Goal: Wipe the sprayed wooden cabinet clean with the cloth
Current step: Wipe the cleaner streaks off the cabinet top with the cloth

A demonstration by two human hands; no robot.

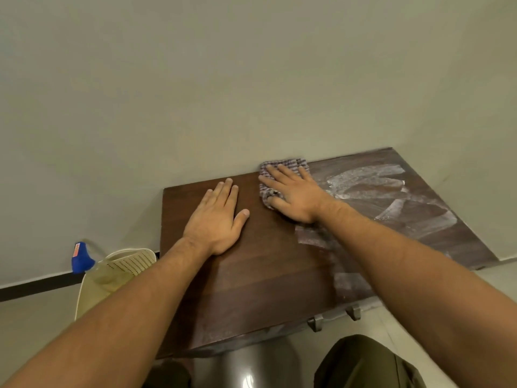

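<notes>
Against the wall (195, 107) at mid-frame, the right hand (295, 198) presses the cloth (284, 165) on the wooden cabinet (251, 275), fingers straight; the left hand (218, 219) lies flat beside it, grip apart.

A: Any writing to read here?
B: Nothing legible. The one label is an orange sticker (76, 251) on the blue sprayer head (83, 263), down at eight o'clock of the cabinet (251, 275).
A: What does the sticker say?
B: Cannot tell. Its print is too small and blurred; no word, brand or number comes out.
</notes>
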